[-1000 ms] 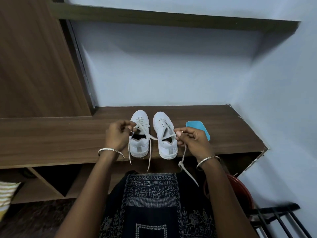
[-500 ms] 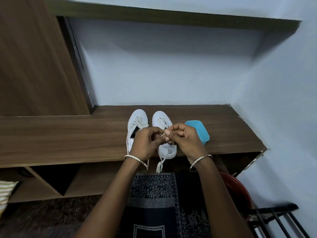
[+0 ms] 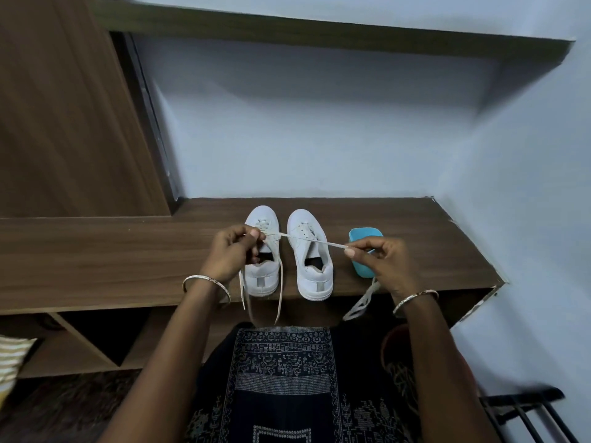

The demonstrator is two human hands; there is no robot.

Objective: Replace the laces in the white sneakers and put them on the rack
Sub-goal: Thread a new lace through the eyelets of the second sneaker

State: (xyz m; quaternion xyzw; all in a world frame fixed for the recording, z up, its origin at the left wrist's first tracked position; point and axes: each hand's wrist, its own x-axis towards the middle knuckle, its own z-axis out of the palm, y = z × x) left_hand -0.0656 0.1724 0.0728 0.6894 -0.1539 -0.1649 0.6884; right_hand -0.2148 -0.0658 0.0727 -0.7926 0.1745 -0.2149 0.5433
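- Hands apart above a wooden shelf (image 3: 96,254): the left hand (image 3: 235,255) pinches a white lace (image 3: 307,240) between thumb and curled fingers, and the right hand (image 3: 380,262) pinches it the same way further along, so the lace is pulled taut between them.
- The taut stretch crosses just over the tongue of the right sneaker (image 3: 315,282). The rest of the lace hangs in a loose bunch (image 3: 361,303) below the right hand, past the shelf's front edge.
- The left sneaker (image 3: 260,279) stands just beside its pair, heels toward the person and toes toward the pale wall. It is partly laced, and two loose lace ends (image 3: 280,282) trail from it over the shelf edge.
- Whether the taut lace is threaded through an eyelet of either shoe cannot be told.
- A blue container (image 3: 366,233) sits on the shelf beside the right sneaker, partly hidden by the right hand.
- Each wrist wears a thin metal bangle (image 3: 206,281).
- A dark patterned garment (image 3: 281,378) fills the foreground. A black slatted rack (image 3: 527,407) shows at the lower right corner, well apart from the shoes.
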